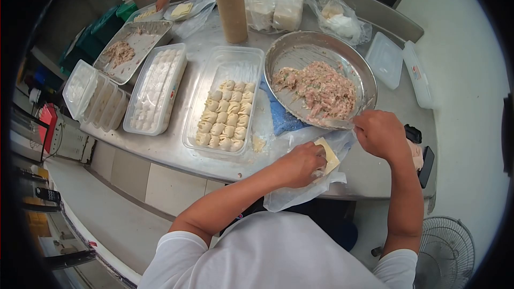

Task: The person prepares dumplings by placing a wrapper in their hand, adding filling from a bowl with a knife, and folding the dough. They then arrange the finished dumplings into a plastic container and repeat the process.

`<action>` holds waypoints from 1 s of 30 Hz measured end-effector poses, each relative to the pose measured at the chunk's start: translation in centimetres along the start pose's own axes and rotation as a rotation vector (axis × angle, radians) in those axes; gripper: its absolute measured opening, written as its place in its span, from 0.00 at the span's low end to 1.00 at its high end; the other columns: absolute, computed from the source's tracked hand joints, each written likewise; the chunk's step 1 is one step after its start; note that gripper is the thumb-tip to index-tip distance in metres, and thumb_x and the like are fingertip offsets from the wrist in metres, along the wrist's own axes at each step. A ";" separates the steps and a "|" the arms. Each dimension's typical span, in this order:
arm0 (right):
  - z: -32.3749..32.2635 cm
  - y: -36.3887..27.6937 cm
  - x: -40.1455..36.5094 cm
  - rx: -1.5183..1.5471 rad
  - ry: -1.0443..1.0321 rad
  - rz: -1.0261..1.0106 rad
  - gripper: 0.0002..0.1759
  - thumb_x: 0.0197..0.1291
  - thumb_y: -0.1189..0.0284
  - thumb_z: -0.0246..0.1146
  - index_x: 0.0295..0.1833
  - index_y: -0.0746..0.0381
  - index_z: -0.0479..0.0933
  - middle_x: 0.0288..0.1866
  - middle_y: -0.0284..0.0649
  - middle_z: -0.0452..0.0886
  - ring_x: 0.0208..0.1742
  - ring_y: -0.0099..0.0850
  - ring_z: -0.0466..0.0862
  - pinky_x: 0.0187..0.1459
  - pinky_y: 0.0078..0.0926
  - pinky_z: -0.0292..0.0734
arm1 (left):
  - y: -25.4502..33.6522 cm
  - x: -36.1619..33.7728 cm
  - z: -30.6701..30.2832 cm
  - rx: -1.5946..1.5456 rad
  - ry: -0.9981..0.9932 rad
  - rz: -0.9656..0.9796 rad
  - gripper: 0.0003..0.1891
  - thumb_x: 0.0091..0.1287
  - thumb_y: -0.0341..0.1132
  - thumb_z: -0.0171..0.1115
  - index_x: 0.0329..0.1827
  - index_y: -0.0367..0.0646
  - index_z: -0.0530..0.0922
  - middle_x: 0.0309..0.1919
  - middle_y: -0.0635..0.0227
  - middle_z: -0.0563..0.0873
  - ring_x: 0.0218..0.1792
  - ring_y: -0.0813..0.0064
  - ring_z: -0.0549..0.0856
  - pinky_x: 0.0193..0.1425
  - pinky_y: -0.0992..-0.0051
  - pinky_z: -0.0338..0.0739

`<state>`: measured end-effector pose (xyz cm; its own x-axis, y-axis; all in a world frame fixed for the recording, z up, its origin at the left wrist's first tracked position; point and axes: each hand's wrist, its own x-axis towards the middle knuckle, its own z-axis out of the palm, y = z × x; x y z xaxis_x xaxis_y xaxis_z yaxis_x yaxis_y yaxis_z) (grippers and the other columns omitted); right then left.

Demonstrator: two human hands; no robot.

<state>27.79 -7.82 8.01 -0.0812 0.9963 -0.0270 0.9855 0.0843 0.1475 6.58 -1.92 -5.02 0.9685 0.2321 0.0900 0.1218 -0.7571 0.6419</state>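
Note:
My right hand is closed round the handle of a flat-bladed spreader, its blade at the near rim of a round metal pan. Pinkish minced filling lies heaped in the pan. With curled fingers, my left hand grips a pale yellow dumpling wrapper above a plastic sheet at the table's front edge; its fingertips are partly hidden. To the left, a clear plastic container holds rows of folded dumplings.
Further left stand a container of white dumplings and a metal tray with some filling. A brown cardboard tube rises behind. Bagged food and plastic lids sit farther back. A co-worker's hands show at the far left.

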 end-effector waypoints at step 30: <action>3.5 -0.2 0.5 0.145 0.120 -0.007 0.08 0.60 0.68 0.62 0.38 0.59 0.85 0.32 0.42 0.84 0.36 0.45 0.86 0.39 0.45 0.81 | -0.9 -6.1 -3.7 -2.042 0.795 0.200 0.24 0.80 0.42 0.49 0.73 0.38 0.66 0.70 0.56 0.75 0.72 0.56 0.74 0.77 0.57 0.67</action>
<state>28.09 -7.40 4.53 -0.0967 0.9911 0.0917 0.9953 0.0968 0.0034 -0.22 -0.35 -3.30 0.6063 0.7890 0.0995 -0.7852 0.5741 0.2320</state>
